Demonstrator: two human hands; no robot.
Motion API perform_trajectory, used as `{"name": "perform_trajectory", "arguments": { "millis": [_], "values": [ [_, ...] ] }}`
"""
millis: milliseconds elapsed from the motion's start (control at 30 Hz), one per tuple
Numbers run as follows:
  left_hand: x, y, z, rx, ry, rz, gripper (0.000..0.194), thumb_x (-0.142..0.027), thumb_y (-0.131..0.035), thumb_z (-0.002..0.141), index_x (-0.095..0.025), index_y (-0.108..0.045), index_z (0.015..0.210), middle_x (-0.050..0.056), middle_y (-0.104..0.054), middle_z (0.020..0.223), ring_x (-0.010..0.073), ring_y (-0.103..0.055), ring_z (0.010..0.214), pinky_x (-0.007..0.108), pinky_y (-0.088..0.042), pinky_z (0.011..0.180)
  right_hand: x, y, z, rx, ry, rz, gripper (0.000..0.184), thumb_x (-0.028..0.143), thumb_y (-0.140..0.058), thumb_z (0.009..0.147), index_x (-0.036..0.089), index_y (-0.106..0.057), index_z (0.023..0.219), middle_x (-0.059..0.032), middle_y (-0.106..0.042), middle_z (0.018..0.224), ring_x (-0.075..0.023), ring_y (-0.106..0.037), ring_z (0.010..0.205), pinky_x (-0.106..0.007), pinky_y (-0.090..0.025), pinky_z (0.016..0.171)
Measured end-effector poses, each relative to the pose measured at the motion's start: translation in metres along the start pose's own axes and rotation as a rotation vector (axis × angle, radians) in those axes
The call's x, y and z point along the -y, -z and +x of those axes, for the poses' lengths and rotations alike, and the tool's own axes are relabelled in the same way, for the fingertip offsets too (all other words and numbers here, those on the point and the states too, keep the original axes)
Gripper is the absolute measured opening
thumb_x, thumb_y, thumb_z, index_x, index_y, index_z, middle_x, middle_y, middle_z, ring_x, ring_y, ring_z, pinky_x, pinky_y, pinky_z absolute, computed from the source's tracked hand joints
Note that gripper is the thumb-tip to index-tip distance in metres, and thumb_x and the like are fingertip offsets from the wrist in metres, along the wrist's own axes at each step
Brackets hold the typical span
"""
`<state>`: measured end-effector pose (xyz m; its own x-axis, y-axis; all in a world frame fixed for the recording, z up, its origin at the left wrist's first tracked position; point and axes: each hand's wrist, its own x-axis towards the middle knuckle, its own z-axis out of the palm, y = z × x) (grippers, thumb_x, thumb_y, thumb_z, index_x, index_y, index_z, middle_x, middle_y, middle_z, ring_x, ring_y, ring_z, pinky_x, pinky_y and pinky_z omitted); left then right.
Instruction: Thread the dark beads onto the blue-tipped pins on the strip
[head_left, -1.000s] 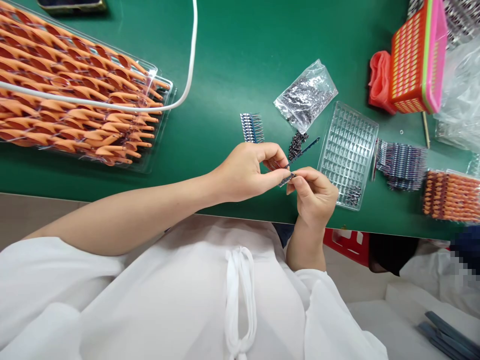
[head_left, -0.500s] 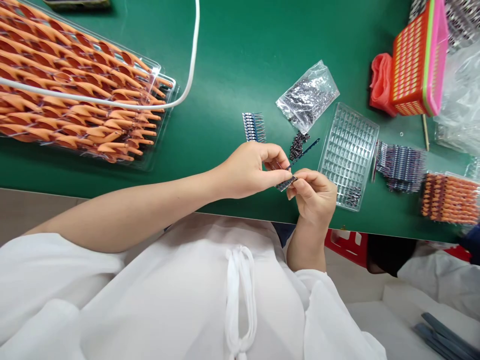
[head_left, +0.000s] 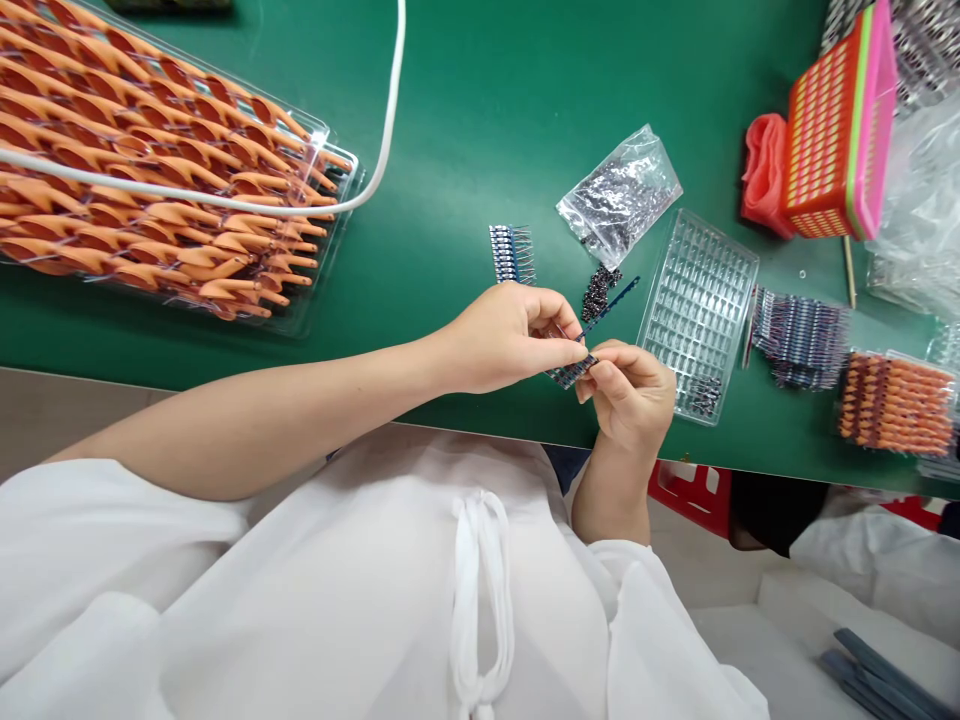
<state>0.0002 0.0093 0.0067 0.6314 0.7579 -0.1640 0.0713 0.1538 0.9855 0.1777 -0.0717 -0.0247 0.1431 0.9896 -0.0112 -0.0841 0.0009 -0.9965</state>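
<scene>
My left hand is closed on a strip of small blue-and-silver parts, thumb over its top. My right hand pinches at the strip's right end; anything small between those fingertips is hidden. A thin dark-blue bar sticks out up and right from beside my left fingers. Just beyond my left hand lies a similar strip with thin wire legs. Near the bar is a small heap of dark, shiny bits, beside a clear plastic bag of like bits.
Right of my hands lies a clear compartment tray. Beyond it are stacked wire-legged strips, orange pieces and a plastic basket. A white cable crosses a tray of orange parts at left.
Both hands keep nearly the same place and grip. The held strip has turned slightly, with more of it showing below my left thumb. The whole view has shifted slightly.
</scene>
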Motion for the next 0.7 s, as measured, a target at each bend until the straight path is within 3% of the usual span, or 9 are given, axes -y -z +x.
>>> {"name": "perform_trajectory", "arguments": {
  "millis": [700],
  "values": [
    [-0.0023, 0.001, -0.0002, 0.01, 0.044, 0.014, 0.007, -0.019, -0.066, 0.074, -0.014, -0.063, 0.072, 0.001, -0.066, 0.066, 0.0119, -0.059, 0.062, 0.024, -0.047, 0.06, 0.0002, 0.0006, -0.0003, 0.012, -0.018, 0.039, 0.006, 0.027, -0.077, 0.078, 0.024, -0.076, 0.083, 0.0014, -0.067, 0.071, -0.0092, -0.058, 0.047, -0.021, -0.047, 0.038]
  ]
}}
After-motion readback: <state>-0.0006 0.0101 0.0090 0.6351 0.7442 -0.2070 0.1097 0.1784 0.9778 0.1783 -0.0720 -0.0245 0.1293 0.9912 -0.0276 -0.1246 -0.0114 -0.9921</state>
